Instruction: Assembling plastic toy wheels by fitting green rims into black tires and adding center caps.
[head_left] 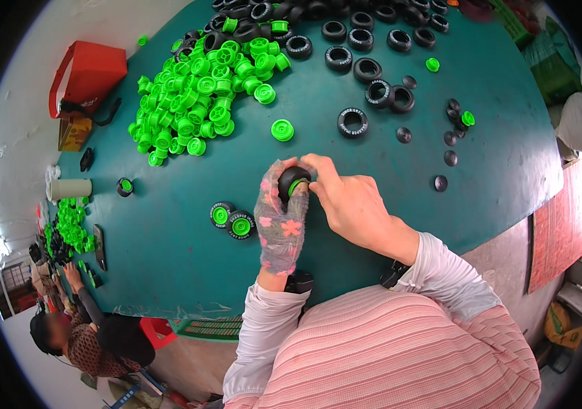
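Note:
In a grey glove with pink flowers, my left hand (279,228) is wrapped round a small black toy tyre (292,180). Bright green from a wheel rim shows at the tyre's opening, partly covered by my fingers. My bare right hand (360,206) has its thumb and index finger pressed on the tyre's right side. Just left of my gloved hand lie two toy wheels, a black tyre with a green centre (241,225) and another (221,215) touching it. Beyond my hands, a single green rim (282,130) rests on the table.
A heap of green rims (195,95) covers the far left of the green table (386,225). Loose tyres (353,123) and small black discs (404,135) lie to the right. A co-worker (100,334) sits at the left edge, near a beige cup (71,189).

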Demonstrator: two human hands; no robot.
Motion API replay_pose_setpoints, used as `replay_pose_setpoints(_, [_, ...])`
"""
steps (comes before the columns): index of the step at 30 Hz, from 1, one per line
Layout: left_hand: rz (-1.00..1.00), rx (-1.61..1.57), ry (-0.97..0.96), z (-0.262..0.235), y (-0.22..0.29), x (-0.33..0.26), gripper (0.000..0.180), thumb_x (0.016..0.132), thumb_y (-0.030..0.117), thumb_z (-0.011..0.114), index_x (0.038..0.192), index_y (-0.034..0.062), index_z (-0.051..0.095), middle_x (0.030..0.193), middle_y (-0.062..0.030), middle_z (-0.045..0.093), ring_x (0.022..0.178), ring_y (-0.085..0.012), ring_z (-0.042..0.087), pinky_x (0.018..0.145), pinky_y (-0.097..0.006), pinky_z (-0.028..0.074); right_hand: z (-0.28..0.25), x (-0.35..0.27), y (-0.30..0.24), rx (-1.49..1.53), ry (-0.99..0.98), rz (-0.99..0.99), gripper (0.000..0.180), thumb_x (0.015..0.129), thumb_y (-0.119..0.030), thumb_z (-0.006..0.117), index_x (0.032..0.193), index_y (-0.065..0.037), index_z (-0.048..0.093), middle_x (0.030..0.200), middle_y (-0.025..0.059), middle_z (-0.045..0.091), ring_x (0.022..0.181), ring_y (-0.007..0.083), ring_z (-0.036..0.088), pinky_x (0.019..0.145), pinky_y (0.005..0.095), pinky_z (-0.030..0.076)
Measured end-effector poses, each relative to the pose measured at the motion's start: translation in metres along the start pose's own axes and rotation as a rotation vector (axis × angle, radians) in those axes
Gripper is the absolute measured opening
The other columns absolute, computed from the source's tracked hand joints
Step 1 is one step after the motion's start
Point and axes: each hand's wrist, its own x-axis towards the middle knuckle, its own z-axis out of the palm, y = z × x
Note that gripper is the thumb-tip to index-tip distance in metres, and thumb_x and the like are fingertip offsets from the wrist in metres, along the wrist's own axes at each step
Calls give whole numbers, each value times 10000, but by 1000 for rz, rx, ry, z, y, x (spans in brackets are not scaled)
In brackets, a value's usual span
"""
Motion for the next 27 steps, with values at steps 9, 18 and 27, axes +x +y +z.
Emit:
replay_pose_setpoints(9, [-162, 59, -187, -10, 7, 4, 372, 956, -5, 626, 1322, 3, 556, 1193, -77, 637, 1017, -141, 630, 866, -260, 533, 2, -1, 7, -303, -20, -233, 484, 778, -42, 647, 1223, 49, 482, 695, 79, 664, 598, 259, 680, 528, 376, 526])
replay_pose_setpoints(18, [-65, 116, -200, -13, 0, 9, 476, 905, 9, 687, 1357, 4, 539, 1195, -118, 658, 1003, -195, 664, 887, -307, 539, 3, -1, 11, -86, -17, -148, 357, 889, -82, 603, 1213, 11, 488, 719, 119, 679, 624, 312, 680, 536, 416, 520])
replay_pose_setpoints(27, [-216, -117, -74, 4, 19, -5, 401, 968, 32, 626, 1361, 1, 557, 1209, -85, 637, 1052, -134, 616, 879, -262, 535, 1, -5, 7, -174, 13, -110, 368, 860, -42, 624, 1199, 20, 493, 686, 121, 657, 591, 302, 668, 514, 411, 510])
